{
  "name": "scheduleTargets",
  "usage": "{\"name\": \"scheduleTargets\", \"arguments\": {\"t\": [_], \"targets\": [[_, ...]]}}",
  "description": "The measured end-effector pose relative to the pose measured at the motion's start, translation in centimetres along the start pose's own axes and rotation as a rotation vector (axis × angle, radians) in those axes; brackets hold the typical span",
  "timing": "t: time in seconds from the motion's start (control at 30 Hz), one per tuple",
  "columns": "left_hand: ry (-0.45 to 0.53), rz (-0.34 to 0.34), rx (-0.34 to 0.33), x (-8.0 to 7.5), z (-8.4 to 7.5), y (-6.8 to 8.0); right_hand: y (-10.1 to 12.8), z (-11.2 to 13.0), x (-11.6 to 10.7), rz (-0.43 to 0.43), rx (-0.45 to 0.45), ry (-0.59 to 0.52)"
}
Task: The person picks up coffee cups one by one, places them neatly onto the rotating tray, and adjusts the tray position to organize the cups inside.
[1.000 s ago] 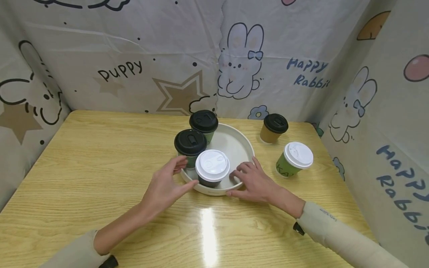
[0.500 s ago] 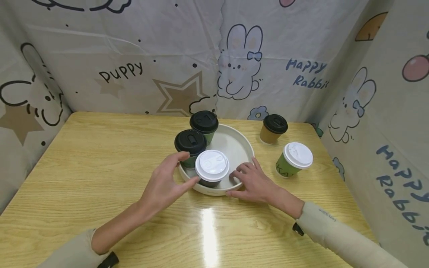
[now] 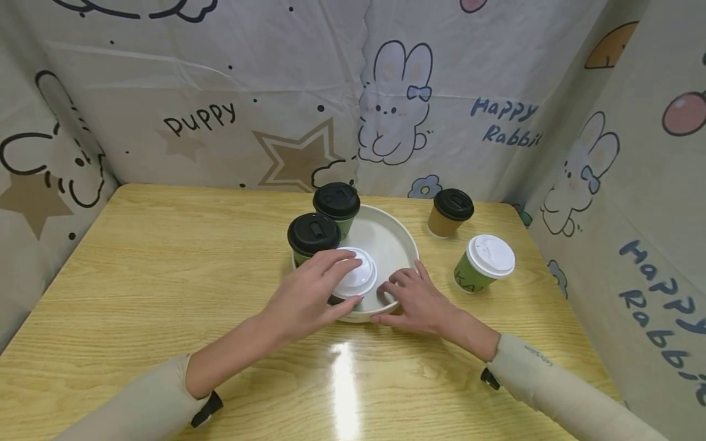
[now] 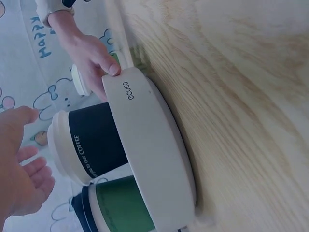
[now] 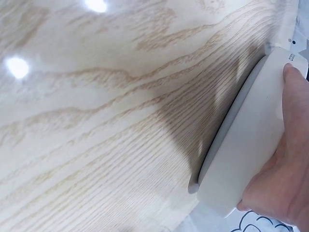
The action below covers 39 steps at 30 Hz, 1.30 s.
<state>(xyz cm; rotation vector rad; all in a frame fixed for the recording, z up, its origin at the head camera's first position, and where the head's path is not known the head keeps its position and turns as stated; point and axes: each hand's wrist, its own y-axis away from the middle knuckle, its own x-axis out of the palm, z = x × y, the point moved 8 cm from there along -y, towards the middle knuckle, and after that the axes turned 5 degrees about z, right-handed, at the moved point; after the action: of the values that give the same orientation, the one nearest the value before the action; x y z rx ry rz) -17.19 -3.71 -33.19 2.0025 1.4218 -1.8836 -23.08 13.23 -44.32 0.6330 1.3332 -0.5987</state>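
My left hand (image 3: 309,297) hovers over a paper coffee cup with a white lid (image 3: 363,277), its fingers and thumb spread above the lid. In the left wrist view the cup's black sleeve (image 4: 96,140) shows, and a gap separates the left hand (image 4: 21,164) from the lid. The cup stands upright in a round, rimmed white tray (image 3: 394,239). My right hand (image 3: 421,300) grips the tray's near right rim, thumb outside and fingers inside. Two green cups with black lids, one nearer (image 3: 313,234) and one farther (image 3: 336,202), occupy the tray's left side.
Right of the tray, on the wooden table (image 3: 182,245), are a brown cup with a black lid (image 3: 449,213) and a green cup with a white lid (image 3: 485,263). A printed fabric wall (image 3: 298,73) rises behind the table, another along its right side.
My left hand has moved right, from beside the nearer black-lidded cup to over the white-lidded cup. The right hand keeps its grip on the tray rim; the cups have not moved.
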Motion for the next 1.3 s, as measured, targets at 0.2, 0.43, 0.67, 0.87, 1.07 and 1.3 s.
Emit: {"name": "scheduleTargets", "arguments": {"t": [0.2,0.43,0.67,0.87,1.07,1.3], "targets": [[-0.057,0.052,0.043,1.1,-0.4,-0.7,0.1,0.1,-0.1,-0.008,-0.005,0.007],[-0.088,0.078,0.065,2.0,-0.5,-0.6,-0.1,0.1,-0.1,-0.008,-0.005,0.012],[-0.104,0.069,0.076,2.1,-0.5,-0.5,-0.1,0.2,-0.3,-0.014,-0.011,0.074],[-0.116,0.071,0.089,2.2,-0.6,-0.5,0.0,0.2,-0.7,-0.016,-0.034,0.134],[-0.109,0.067,0.094,2.2,-0.6,-0.4,-0.2,-0.2,-0.9,0.001,-0.109,0.145],[-0.094,0.057,0.099,2.2,-0.5,-0.4,-0.9,-1.2,-1.0,0.035,-0.216,0.117]]}}
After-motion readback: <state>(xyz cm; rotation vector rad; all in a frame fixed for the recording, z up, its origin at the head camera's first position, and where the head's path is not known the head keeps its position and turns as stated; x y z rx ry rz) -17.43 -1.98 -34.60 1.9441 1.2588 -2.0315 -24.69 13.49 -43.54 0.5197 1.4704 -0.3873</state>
